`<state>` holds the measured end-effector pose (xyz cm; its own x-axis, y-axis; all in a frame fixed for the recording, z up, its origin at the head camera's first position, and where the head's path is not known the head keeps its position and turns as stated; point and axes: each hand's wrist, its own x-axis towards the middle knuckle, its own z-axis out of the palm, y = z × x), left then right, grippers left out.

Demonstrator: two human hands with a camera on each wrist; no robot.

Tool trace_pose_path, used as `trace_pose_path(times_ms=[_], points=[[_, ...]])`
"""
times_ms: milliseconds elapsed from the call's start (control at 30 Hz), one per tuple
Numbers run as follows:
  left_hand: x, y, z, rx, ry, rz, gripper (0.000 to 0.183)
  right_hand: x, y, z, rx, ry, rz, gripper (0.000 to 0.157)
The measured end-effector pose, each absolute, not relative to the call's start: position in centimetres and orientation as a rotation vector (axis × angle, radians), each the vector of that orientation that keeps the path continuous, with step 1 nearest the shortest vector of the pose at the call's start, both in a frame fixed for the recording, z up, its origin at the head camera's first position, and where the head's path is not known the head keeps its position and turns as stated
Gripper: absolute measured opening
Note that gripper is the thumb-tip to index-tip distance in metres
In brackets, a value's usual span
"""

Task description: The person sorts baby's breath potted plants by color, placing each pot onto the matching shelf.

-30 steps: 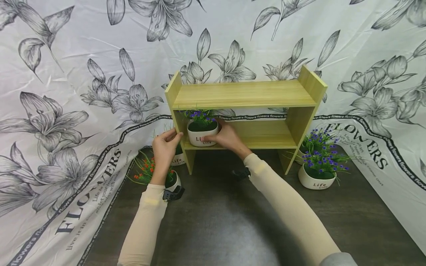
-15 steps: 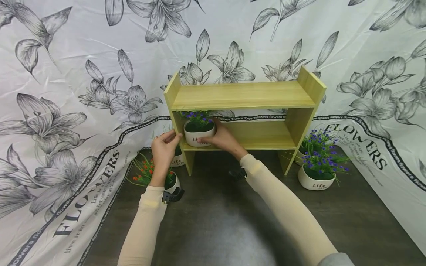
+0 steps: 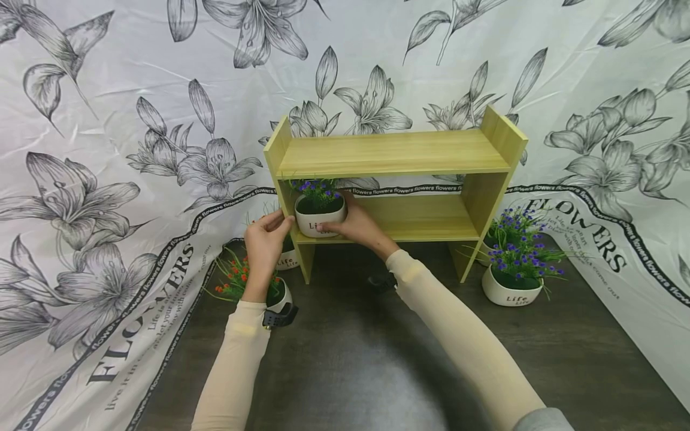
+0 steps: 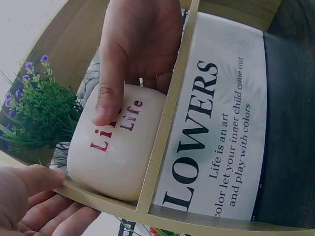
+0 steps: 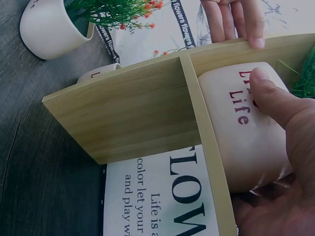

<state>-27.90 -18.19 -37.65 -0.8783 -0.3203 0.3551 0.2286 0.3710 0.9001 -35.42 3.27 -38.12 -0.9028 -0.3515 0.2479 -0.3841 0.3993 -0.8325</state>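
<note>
A white flowerpot (image 3: 306, 224) with purple flowers (image 3: 317, 188) stands at the left end of the wooden shelf's (image 3: 393, 154) middle board. My right hand (image 3: 364, 225) grips this pot from its right side, thumb across the red "Life" lettering on the front. In the left wrist view, the other fingers of that hand go behind the pot (image 4: 115, 162) and are partly hidden. My left hand (image 3: 263, 246) holds the front edge of the shelf's left side panel, thumb on the edge and fingers outside it, as the right wrist view shows at the panel (image 5: 133, 110).
Left of the shelf stand a pot with orange-red flowers (image 3: 237, 278) and another white pot (image 3: 288, 259) partly behind my left hand. Two purple-flowered pots are at the right, the front one (image 3: 512, 291) overlapping the other. The dark tabletop (image 3: 345, 359) extends in front; patterned cloth hangs behind.
My right hand has slid the flowerpot a little left along the board, closer to the left side panel. The left hand has stayed at the panel's edge.
</note>
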Motion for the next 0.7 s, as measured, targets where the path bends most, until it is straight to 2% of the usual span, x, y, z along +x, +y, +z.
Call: trace_pose_path(times_ms=[333,700], points=[[-27.9,-18.2,-37.8,0.076,-2.157,-1.529,0.041,-34.6,4.1,-37.3,0.693,-2.611,1.564,0.107],[-27.8,-18.1,-37.9,0.082,-2.161,-1.527,0.041,-32.2,8.2,-36.5,0.641,-2.498,1.562,0.068]])
